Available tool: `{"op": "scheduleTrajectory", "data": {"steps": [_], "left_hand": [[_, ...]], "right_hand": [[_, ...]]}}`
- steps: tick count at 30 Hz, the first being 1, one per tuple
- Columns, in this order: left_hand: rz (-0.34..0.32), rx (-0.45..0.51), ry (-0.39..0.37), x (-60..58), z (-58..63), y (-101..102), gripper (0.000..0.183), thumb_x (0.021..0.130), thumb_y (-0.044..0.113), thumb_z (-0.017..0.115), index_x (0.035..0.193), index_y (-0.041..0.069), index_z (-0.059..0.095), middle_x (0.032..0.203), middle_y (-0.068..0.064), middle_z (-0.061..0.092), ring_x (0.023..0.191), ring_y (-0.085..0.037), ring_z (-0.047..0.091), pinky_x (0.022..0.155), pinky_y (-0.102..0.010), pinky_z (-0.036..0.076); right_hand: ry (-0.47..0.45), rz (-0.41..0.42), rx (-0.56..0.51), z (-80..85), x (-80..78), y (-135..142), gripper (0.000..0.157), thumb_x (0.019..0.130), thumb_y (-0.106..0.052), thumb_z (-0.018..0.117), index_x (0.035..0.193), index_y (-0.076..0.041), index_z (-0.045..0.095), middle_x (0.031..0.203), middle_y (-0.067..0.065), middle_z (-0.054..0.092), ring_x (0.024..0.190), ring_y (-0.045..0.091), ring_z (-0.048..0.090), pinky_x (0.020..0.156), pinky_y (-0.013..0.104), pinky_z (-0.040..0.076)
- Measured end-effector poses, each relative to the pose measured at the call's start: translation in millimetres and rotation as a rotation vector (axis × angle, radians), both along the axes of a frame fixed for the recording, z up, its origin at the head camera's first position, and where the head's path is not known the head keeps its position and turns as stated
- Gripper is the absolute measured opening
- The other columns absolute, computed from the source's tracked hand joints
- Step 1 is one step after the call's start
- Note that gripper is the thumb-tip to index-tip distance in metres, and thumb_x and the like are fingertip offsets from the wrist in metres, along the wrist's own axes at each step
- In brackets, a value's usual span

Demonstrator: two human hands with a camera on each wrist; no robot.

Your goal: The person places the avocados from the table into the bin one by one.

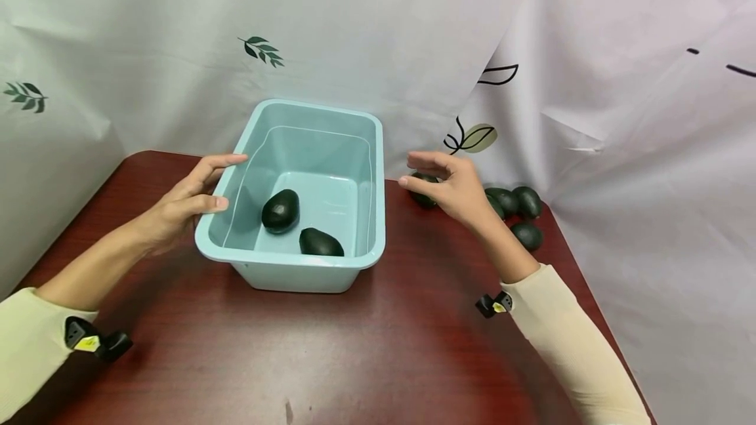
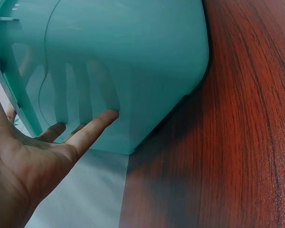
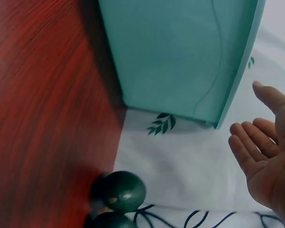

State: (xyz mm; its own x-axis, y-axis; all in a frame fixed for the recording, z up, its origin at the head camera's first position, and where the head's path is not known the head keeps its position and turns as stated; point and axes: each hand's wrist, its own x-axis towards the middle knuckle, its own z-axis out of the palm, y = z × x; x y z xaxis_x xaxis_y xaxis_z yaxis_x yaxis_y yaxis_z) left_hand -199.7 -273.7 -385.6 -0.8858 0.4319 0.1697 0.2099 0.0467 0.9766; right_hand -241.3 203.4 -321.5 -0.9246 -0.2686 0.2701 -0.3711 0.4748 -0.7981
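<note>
A light blue plastic tub [image 1: 295, 275] stands on the table with two dark green avocados, one rounder [image 1: 280, 211] and one partly hidden by the front rim [image 1: 321, 242]. My left hand [image 1: 180, 205] grips the tub's left rim; in the left wrist view several fingers [image 2: 92, 129] lie against the outer wall. To the right of the tub, my right hand [image 1: 447, 183] hovers with fingers and thumb apart, holding nothing. Partly behind it in the head view is another avocado [image 1: 422, 201]. The right wrist view shows the empty palm [image 3: 275, 173] and an avocado [image 3: 125, 191] below.
Several more avocados [image 1: 527, 202] lie in a cluster at the table's back right, some hidden by my right wrist. A pale sheet with leaf prints [image 1: 366, 31] hangs close behind the dark red wooden table [image 1: 331, 359]. Its right edge runs just past the cluster.
</note>
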Motion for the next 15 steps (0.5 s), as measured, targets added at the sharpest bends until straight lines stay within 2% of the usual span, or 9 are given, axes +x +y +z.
{"op": "scheduleTrajectory", "data": {"steps": [8, 15], "left_hand": [[-0.001, 0.002, -0.004, 1.7, -0.9, 2, 0.071, 0.107, 0.007, 0.051, 0.171, 0.033, 0.041, 0.165, 0.000, 0.041, 0.129, -0.019, 0.064, 0.084, -0.038, 0.067], [-0.004, 0.020, -0.007, 1.7, -2.3, 6, 0.071, 0.106, 0.006, 0.051, 0.169, 0.037, 0.044, 0.165, 0.000, 0.042, 0.130, -0.018, 0.063, 0.082, -0.037, 0.066]], "right_hand": [[-0.066, -0.060, 0.061, -14.1, -8.7, 22, 0.054, 0.097, -0.033, 0.092, 0.145, -0.014, 0.076, 0.143, 0.012, 0.079, 0.133, 0.032, 0.077, 0.114, 0.049, 0.060], [-0.105, -0.112, 0.098, -27.5, -21.0, 45, 0.059, 0.100, -0.034, 0.088, 0.150, -0.007, 0.072, 0.148, 0.016, 0.075, 0.136, 0.035, 0.075, 0.116, 0.049, 0.059]]}}
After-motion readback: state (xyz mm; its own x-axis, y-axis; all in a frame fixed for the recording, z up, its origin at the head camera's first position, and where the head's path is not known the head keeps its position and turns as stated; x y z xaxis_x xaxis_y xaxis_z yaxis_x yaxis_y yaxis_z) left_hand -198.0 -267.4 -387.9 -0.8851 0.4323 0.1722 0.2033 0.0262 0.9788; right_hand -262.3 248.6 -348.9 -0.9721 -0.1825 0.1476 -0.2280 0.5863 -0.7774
